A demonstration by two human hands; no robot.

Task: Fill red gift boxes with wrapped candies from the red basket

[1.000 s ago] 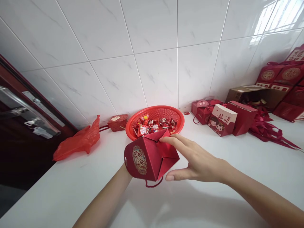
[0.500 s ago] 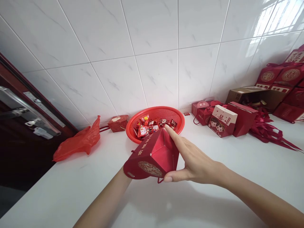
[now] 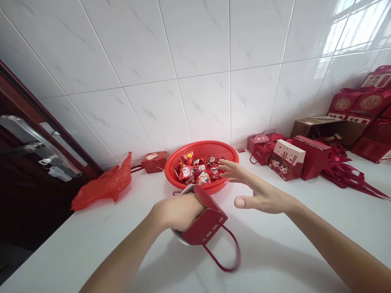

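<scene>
A dark red gift box [image 3: 207,228] with a cord handle is tilted above the white table. My left hand [image 3: 180,209] reaches inside it through its open top, so its fingers are hidden by the box walls. The cord loop hangs down on the right side of the box. My right hand [image 3: 259,189] is apart from the box, just to its right, with fingers stretched out and nothing held. Beyond the box stands a red plastic basket [image 3: 233,156], with several wrapped candies [image 3: 203,176] in it.
Red plastic bag [image 3: 104,185] and a small red box [image 3: 154,162] lie at left, near a door handle [image 3: 30,147]. At right stand several gift boxes [image 3: 287,160], a heap of ribbons [image 3: 345,175], an open carton [image 3: 308,128] and stacked red boxes [image 3: 366,106] against the tiled wall.
The gift box has turned and come lower, so its open top now faces my left arm and the cord loop shows. My right hand has let go of it and moved right.
</scene>
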